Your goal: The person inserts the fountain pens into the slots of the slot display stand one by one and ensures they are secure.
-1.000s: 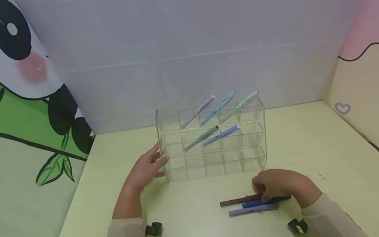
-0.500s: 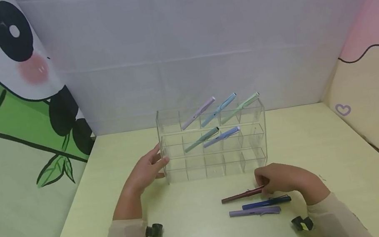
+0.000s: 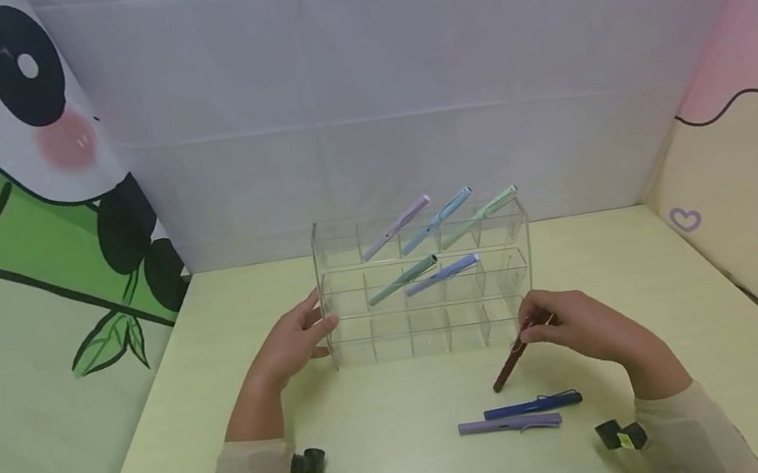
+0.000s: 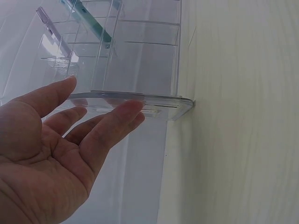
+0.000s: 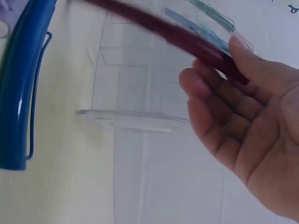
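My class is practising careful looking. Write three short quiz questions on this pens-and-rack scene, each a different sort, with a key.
1. Choose: what colour is the pen in the right hand? A white; B dark red; C yellow.
2. True or false: the middle tier of the clear rack holds four pens.
3. Name by colour the two pens lying on the table.

Key: 1 B. 2 False: it holds two, a grey-green pen and a periwinkle pen. 3 Dark blue pen and purple pen.
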